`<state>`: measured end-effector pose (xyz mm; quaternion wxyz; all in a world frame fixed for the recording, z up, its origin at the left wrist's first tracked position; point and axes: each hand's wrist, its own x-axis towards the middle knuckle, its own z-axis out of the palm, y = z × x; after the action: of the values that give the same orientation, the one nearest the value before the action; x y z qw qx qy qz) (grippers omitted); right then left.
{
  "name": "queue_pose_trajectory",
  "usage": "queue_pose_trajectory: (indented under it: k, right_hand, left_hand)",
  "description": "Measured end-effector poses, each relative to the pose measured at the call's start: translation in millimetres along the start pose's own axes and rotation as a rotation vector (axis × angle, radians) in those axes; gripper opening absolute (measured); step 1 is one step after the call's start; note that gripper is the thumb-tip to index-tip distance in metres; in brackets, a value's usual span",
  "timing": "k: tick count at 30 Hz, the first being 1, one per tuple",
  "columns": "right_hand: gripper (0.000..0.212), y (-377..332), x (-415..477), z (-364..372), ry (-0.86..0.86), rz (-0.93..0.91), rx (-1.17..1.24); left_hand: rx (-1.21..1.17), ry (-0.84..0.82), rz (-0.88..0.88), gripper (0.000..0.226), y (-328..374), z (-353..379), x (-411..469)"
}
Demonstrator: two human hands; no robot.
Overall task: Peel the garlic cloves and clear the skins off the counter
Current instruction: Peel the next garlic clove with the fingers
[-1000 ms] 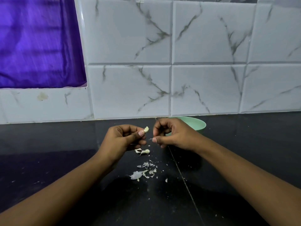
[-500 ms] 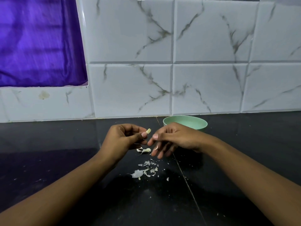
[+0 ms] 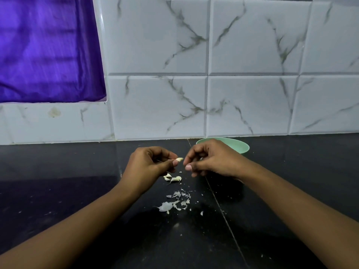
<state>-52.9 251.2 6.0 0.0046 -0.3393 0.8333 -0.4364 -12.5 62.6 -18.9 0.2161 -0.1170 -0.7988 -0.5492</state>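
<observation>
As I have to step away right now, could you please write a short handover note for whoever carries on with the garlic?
Left hand: pinches a small pale garlic clove between thumb and fingertip, above the glossy black counter.
Right hand: fingers curled beside the clove's tip; whether it holds skin cannot be told.
Thin whitish garlic skins lie scattered on the counter below the hands, two curled pale pieces nearest them. The round mint-green bowl stands behind the right hand, contents hidden.
Done: some peeling, judging by the skins.
Left: finish this clove, clear the skins off.
</observation>
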Motion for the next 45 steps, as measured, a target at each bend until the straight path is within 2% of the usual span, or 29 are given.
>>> queue_pose_trajectory:
  k: [3, 6, 10, 16, 19, 24, 27, 30, 32, 35, 38, 41, 45]
  right_hand:
    - [0.014, -1, 0, 3, 0.113, -0.081, 0.022]
    - [0.015, 1, 1, 9, 0.139, -0.18, -0.026]
    - [0.014, 4, 3, 12, 0.176, -0.207, 0.013]
    - [0.019, 7, 6, 18, 0.201, -0.22, 0.139]
    - [0.013, 7, 4, 19, 0.269, -0.311, -0.025]
    - [0.003, 7, 3, 23, 0.362, -0.621, -0.484]
    - [0.009, 9, 3, 24, 0.4, -0.743, -0.707]
    - [0.014, 11, 5, 20, 0.39, -0.83, -0.811]
    - [0.01, 13, 6, 22, 0.385, -0.729, -0.692]
    - [0.012, 8, 9, 25, 0.355, -0.31, -0.063]
    - [0.011, 9, 7, 26, 0.238, -0.01, 0.342]
    - [0.005, 5, 5, 26, 0.182, 0.14, 0.537]
    - [0.011, 2, 4, 25, 0.175, 0.232, 0.621]
  left_hand:
    - [0.027, -0.004, 0.016, 0.005, -1, 0, 0]
    - [0.061, -0.011, 0.03, 0.004, -1, 1, 1]
    - [0.066, -0.024, 0.031, 0.007, 1, 2, 0]
    - [-0.19, -0.066, -0.127, 0.005, 4, 2, -1]
    - [-0.302, -0.071, -0.22, 0.008, 6, 3, -1]
    - [-0.354, -0.086, -0.317, 0.013, 7, 3, -1]
    - [-0.353, -0.092, -0.336, 0.015, 8, 4, -1]
    - [-0.36, -0.112, -0.356, 0.019, 8, 3, 0]
    - [-0.35, -0.125, -0.363, 0.017, 7, 4, 0]
    - [-0.306, -0.093, -0.29, 0.014, 6, 4, 0]
    - [-0.134, -0.063, -0.154, 0.013, 3, 5, 0]
    - [0.066, -0.03, -0.03, 0.013, 1, 4, 0]
    - [0.282, 0.011, 0.093, 0.011, 5, 7, -4]
